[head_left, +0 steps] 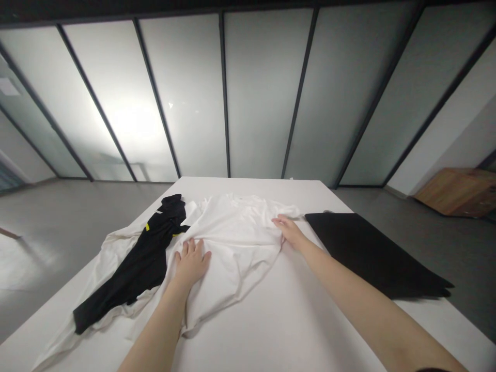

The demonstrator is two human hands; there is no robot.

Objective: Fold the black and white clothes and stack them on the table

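Note:
A white T-shirt lies spread on the table, its neckline toward the far end and its lower part creased and slanting. My left hand rests flat on the shirt's left side, fingers spread. At the shirt's right edge, below the sleeve, my right hand pinches the fabric between thumb and fingers. Left of the shirt is a rumpled black garment with small yellow and white marks. It lies on top of another white garment, which it partly covers.
A black flat board or folder lies on the right of the white table, its near corner by the table's right edge. Frosted glass panels stand beyond the far end. A wooden cabinet is on the floor at right.

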